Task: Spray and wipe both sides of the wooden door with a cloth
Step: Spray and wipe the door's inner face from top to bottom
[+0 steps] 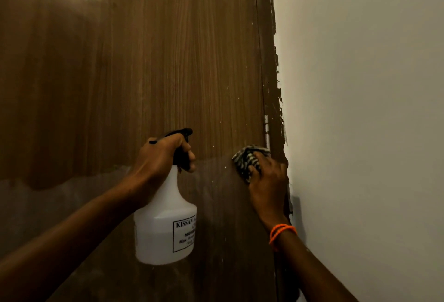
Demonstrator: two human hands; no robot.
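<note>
The wooden door (144,61) fills the left and middle of the view, its brown grain running vertically. My left hand (163,155) grips the black trigger head of a white spray bottle (165,224), held upright close in front of the door. My right hand (266,179) presses a striped black-and-white cloth (247,159) flat against the door near its right edge, just below a metal hinge (266,131). An orange band circles my right wrist. The lower part of the door looks duller than the upper part.
A pale painted wall (360,109) stands at the right, meeting the dark door frame (276,85) along a ragged paint line. The wall lies very close to my right forearm.
</note>
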